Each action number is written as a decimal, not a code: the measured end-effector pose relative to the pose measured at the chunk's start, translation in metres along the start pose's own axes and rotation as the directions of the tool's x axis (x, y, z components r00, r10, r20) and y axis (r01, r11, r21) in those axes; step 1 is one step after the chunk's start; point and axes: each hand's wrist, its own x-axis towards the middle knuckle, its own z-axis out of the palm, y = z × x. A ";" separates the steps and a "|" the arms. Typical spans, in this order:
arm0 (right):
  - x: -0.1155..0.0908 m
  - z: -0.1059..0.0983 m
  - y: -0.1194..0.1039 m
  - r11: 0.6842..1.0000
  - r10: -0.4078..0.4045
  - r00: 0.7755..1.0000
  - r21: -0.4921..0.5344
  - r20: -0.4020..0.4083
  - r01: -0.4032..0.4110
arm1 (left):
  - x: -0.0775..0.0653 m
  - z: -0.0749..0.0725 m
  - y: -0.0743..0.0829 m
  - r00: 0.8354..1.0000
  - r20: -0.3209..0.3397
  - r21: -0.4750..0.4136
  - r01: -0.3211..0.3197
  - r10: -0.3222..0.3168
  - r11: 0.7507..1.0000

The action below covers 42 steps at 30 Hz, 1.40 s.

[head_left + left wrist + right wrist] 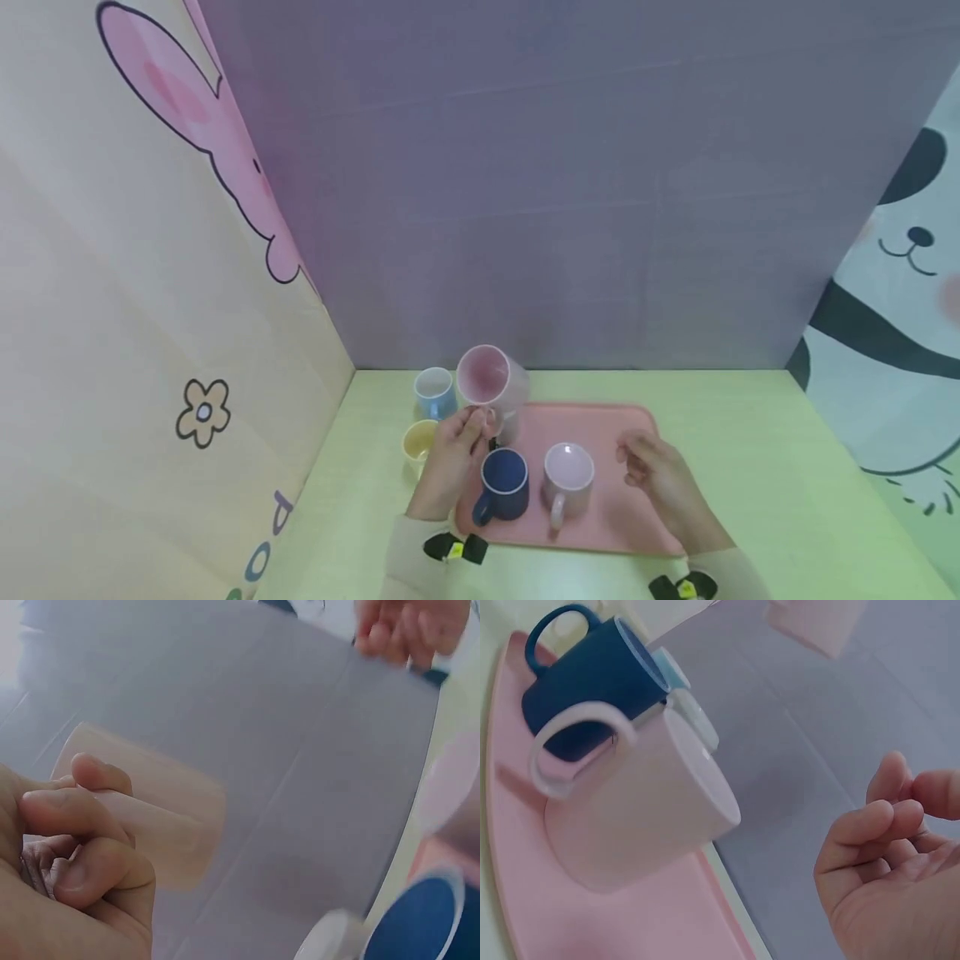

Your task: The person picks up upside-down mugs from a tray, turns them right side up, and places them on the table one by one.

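My left hand [452,460] grips the handle of a pink mug [491,379], raised over the back left of the pink tray [573,422] and tilted so its mouth faces me. In the left wrist view, curled fingers wrap the handle of this mug [176,814]. Over the tray's right side hovers my right hand [658,473], fingers loosely curled around nothing. A pale pink mug [567,492] stands upright on the tray, left of that hand. Beside it is a navy mug [512,502], its handle toward the front left. Behind the navy one, a white mug [695,724] is partly hidden.
Left of the tray, a light blue mug [441,406] and a yellow mug [416,442] stand on the pale green table [757,467]; my left hand partly covers the yellow one. A grey wall [570,208] rises at the table's back edge, with printed panels at both sides.
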 end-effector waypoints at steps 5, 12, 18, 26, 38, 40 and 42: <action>-0.002 -0.004 0.001 0.997 0.012 0.999 -0.075 -0.033 -0.015 | -0.001 -0.029 0.004 0.996 -0.088 0.093 -0.019 0.028 0.996; -0.001 -0.008 0.005 0.995 0.020 0.998 -0.094 -0.064 -0.026 | -0.001 -0.062 0.010 0.978 -0.204 0.116 -0.007 0.031 0.993; -0.002 -0.014 0.008 0.995 0.008 0.998 -0.095 -0.069 -0.015 | 0.000 -0.083 0.010 0.953 -0.299 0.185 0.008 0.049 0.983; -0.004 -0.020 0.011 0.990 0.018 0.996 -0.137 -0.090 -0.030 | 0.004 -0.108 0.007 0.907 -0.415 0.232 0.026 0.075 0.972; -0.004 -0.023 0.015 0.979 0.033 0.995 -0.196 -0.092 -0.051 | 0.014 -0.139 -0.011 0.876 -0.481 0.247 0.104 0.029 0.963; -0.004 -0.022 0.016 0.979 0.037 0.995 -0.195 -0.089 -0.054 | 0.016 -0.143 -0.015 0.878 -0.479 0.231 0.114 0.011 0.966; -0.004 -0.022 0.017 0.979 0.043 0.995 -0.193 -0.086 -0.059 | 0.018 -0.147 -0.021 0.878 -0.480 0.223 0.121 0.001 0.967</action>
